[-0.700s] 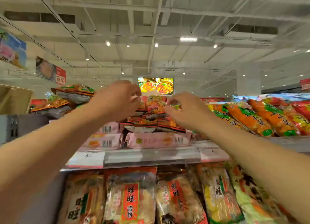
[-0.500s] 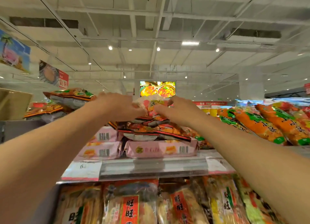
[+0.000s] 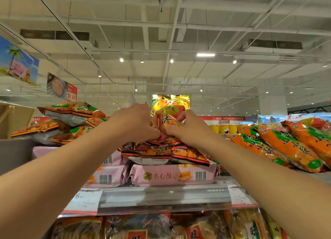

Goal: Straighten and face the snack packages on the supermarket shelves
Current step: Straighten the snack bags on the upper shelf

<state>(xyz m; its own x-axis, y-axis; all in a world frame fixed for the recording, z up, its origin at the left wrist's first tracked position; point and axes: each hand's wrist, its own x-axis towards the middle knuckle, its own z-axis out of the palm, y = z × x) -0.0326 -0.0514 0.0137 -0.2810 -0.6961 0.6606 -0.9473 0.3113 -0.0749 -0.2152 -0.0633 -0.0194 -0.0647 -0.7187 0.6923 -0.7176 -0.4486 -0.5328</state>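
An orange and red snack package (image 3: pixel 167 119) stands upright on top of the pile on the top shelf (image 3: pixel 161 196). My left hand (image 3: pixel 134 124) grips its left edge with curled fingers. My right hand (image 3: pixel 186 128) pinches its right side. Under it lie flat orange and black snack bags (image 3: pixel 166 153), and below those pink wafer packs (image 3: pixel 173 175) with barcodes facing out.
Orange and grey bags (image 3: pixel 68 113) are heaped at the left. Orange and green bags (image 3: pixel 286 145) lean at the right. White price tags (image 3: pixel 84 200) hang on the shelf edge. Rice cracker bags (image 3: pixel 143 226) fill the shelf below.
Both hands have lifted the package higher and stood it more upright, and they have come closer together around it. The view has tilted upward.
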